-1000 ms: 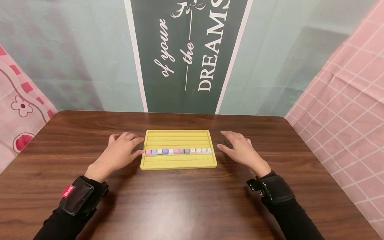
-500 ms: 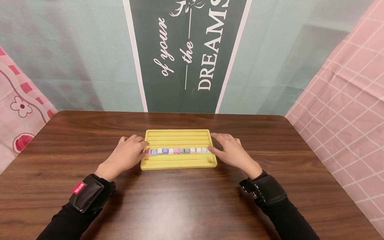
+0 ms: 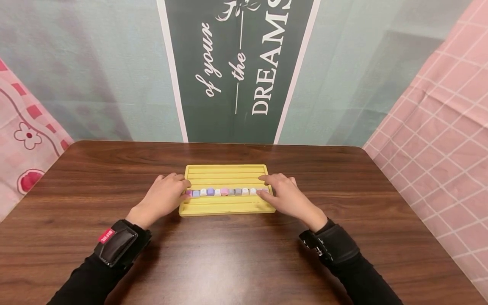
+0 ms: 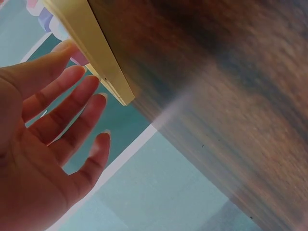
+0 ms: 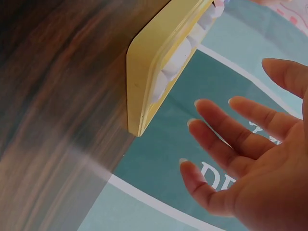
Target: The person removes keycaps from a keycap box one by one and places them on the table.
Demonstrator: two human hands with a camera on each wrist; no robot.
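Observation:
A row of small keycaps [image 3: 210,192] in pink, blue, purple, grey and white lies across a ridged yellow tray [image 3: 225,208]. At the row's left end is my left hand [image 3: 162,197], its thumb and index fingertip beside the pink end keycap [image 4: 80,57]. The left wrist view shows the other fingers of that hand loosely bent past the tray's edge. My right hand [image 3: 287,197] reaches over the tray's right end, hiding part of the last white keycaps [image 5: 179,57]. Its fingers are spread and relaxed in the right wrist view, with nothing between them.
The tray sits on a dark brown wooden table [image 3: 228,254]. Behind the table hangs a green cloth [image 3: 228,127] with white lettering. Pink patterned cloths [image 3: 438,140] hang on both sides.
Both hands have moved inward from beside the tray to the ends of the keycap row. The right hand has come farther over the tray. Tray and keycaps look unmoved.

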